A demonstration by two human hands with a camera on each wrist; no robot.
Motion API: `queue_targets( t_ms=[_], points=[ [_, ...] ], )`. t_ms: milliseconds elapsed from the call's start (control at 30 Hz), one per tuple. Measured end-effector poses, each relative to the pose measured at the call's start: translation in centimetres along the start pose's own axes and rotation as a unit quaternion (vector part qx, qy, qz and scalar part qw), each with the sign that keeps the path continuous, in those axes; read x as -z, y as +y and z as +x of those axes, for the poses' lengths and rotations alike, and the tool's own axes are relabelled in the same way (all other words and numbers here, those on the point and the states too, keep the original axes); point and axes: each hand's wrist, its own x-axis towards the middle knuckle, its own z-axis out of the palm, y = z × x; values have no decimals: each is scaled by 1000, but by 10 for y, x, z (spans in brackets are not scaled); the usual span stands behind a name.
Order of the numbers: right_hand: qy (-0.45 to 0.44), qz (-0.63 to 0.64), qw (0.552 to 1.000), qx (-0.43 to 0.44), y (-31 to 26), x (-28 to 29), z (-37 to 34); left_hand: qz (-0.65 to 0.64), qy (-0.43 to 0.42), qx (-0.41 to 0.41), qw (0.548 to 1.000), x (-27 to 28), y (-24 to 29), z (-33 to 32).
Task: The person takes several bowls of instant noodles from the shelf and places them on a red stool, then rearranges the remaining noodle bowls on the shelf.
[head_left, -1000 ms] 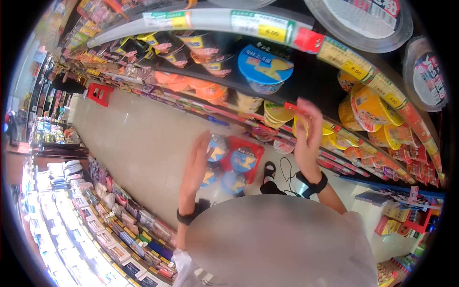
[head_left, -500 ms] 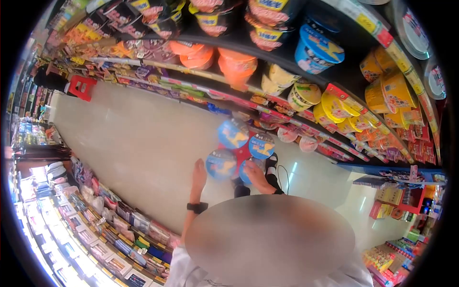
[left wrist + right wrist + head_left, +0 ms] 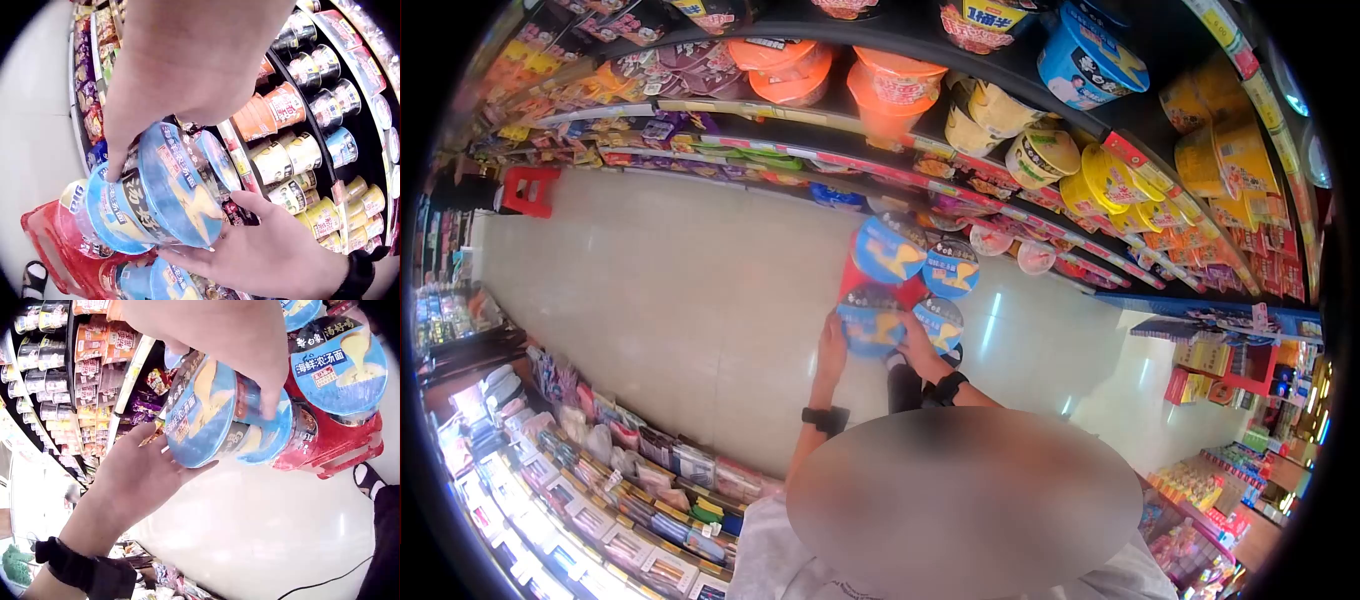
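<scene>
Both hands hold a stack of blue-lidded noodle bowls (image 3: 870, 322) from opposite sides. My left hand (image 3: 831, 355) is on its left side, my right hand (image 3: 919, 350) on its right. In the left wrist view the upper blue bowl (image 3: 178, 184) tilts, with the right hand (image 3: 269, 253) against its side. The right wrist view has the left hand's (image 3: 134, 478) fingers spread along the lid edge. Three other blue-lidded stacks, one at the back left (image 3: 890, 248), stand beside it on a red stool (image 3: 347, 444).
A curved shelf with orange bowls (image 3: 895, 85), yellow bowls (image 3: 1112, 180) and a blue bowl (image 3: 1090, 60) runs along the far side. Another red stool (image 3: 528, 190) stands far left. Packaged goods (image 3: 640, 450) line the lower left. A foot in a sandal (image 3: 369, 478) is near the stool.
The right hand has come down from near the shelf, past the right-hand stack, to the near left one. The left hand has closed in on that stack. The view has shifted.
</scene>
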Motion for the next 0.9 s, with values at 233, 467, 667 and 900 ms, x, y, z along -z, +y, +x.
queue_targets(
  t_ms=[233, 467, 667, 900],
  points=[
    [-12, 13, 1000, 1, -12, -10, -18, -18, -9, -19, 1000, -3, 17, -9],
    [-27, -83, 992, 91, -38, -10, -59, -47, -24, -39, 998, -5, 35, -25],
    [-43, -222, 959, 168, -83, 7, -117, 59, -44, -13, 997, -26, 102, -69],
    [39, -133, 988, 69, -167, 21, -179, 18, -117, 2, 993, -85, 171, -99]
  ],
)
